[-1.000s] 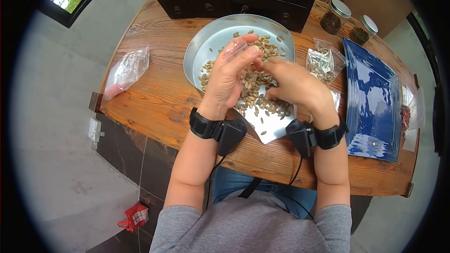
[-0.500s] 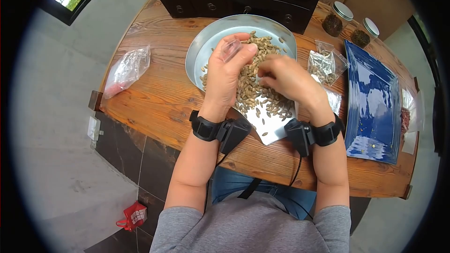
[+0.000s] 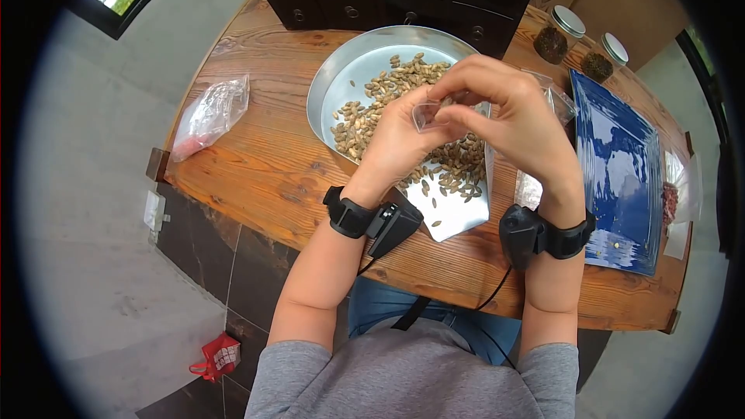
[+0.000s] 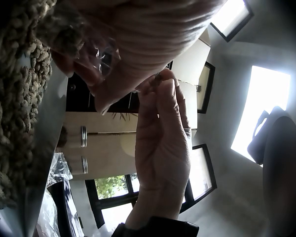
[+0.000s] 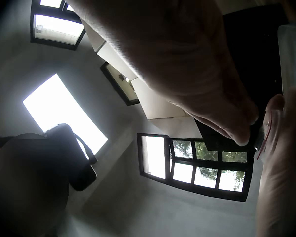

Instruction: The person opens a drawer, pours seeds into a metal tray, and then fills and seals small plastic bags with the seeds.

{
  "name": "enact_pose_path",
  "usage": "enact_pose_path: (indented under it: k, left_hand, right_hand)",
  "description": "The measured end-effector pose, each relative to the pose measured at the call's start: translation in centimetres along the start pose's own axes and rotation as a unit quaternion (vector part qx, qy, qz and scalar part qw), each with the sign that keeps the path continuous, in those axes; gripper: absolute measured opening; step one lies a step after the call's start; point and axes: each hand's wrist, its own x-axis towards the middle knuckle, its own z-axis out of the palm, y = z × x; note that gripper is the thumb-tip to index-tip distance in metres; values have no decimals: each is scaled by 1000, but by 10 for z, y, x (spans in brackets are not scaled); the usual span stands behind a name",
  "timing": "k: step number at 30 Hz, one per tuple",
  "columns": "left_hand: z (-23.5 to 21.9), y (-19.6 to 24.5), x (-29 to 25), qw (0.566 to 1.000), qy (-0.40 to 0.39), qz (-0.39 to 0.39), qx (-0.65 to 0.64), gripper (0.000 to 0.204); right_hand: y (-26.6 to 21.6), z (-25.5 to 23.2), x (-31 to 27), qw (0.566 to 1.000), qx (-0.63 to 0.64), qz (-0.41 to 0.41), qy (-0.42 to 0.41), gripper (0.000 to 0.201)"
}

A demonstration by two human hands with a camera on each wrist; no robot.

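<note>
Left hand (image 3: 397, 143) grips clear bag (image 3: 424, 118) over tray (image 3: 320, 81); right hand (image 3: 516, 120) pinches, seemingly, pods (image 3: 355, 126) beside it. I'd hold the clear bag wide, release low, so strays hit tray.

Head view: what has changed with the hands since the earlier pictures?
The left hand, holding a small clear bag, has moved rightward. The right hand has moved from the brown pods to the bag, seemingly pinching some. The metal tray and blue plate stayed.
</note>
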Motion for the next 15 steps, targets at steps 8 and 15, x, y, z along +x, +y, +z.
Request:
enact_pose_path:
  k: [8, 15]
  left_hand:
    - [-6, -6, 1, 997, -22, 19, 65, 29]
    - [-3, 0, 1, 998, -10, -18, -62, 27]
  right_hand:
    - [-2, 4, -3, 999, -28, -8, -32, 13]
    - [2, 5, 1, 998, -23, -44, 43, 11]
